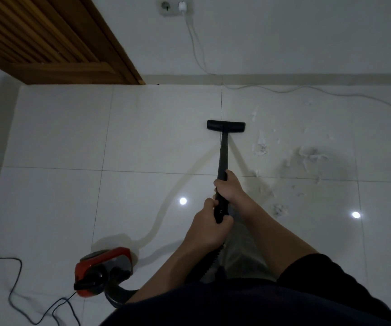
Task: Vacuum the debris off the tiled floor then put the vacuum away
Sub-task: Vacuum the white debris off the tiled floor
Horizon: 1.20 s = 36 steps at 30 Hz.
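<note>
head view: i see both hands on the black vacuum wand (223,158). the right hand (230,188) is wrapped round the wand further from me, fingers curled over the tube; the left hand (209,225) grips the handle end nearer me, fingers closed round it. the wand runs away from me to the black floor nozzle (226,126), which sits flat on the white tiled floor (55,128), across a grout line. the debris (308,157), pale scraps and dusty fluff, lies scattered to the right of the nozzle and wand, apart from the nozzle. the red vacuum body (102,270) stands on the floor at lower left, with the black hose (119,295) curving from it toward me. a dark power cord (13,288) loops on the tiles left of the body. a white cable (195,47) hangs from a wall socket (175,7) and trails right along the floor. a slatted wooden door (48,38) is at upper left.
</note>
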### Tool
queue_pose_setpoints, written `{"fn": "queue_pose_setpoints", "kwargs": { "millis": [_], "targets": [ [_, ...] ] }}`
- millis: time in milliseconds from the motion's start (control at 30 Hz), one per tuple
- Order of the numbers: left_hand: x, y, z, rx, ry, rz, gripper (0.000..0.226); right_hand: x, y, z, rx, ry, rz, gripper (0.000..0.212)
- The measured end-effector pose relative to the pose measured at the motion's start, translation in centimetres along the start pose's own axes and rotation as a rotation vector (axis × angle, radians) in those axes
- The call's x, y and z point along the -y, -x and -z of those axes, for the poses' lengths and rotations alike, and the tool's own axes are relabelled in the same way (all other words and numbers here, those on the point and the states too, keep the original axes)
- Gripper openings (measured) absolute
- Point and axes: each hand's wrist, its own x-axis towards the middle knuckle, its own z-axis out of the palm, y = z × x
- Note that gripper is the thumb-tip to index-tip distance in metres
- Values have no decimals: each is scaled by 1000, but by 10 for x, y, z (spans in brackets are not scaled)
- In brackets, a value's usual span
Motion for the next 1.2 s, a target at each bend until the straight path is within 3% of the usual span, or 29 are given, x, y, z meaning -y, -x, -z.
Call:
{"fn": "queue_pose_setpoints", "kwargs": {
  "millis": [433,600,700,867,1200],
  "targets": [
    [-80,-88,22,-57,-32,13,24,100,-68,23,29,59,45,33],
    [-101,-113,26,-63,-21,17,28,125,-92,30,39,81,31,58],
    [-110,-124,28,-75,-24,11,27,138,-101,34,43,84,28,51],
    [-118,-140,28,-85,-22,-1,26,153,-116,39,44,92,36,41],
    [-121,-162,15,-90,20,22,24,157,-135,53,36,166,43,63]
  ]
}}
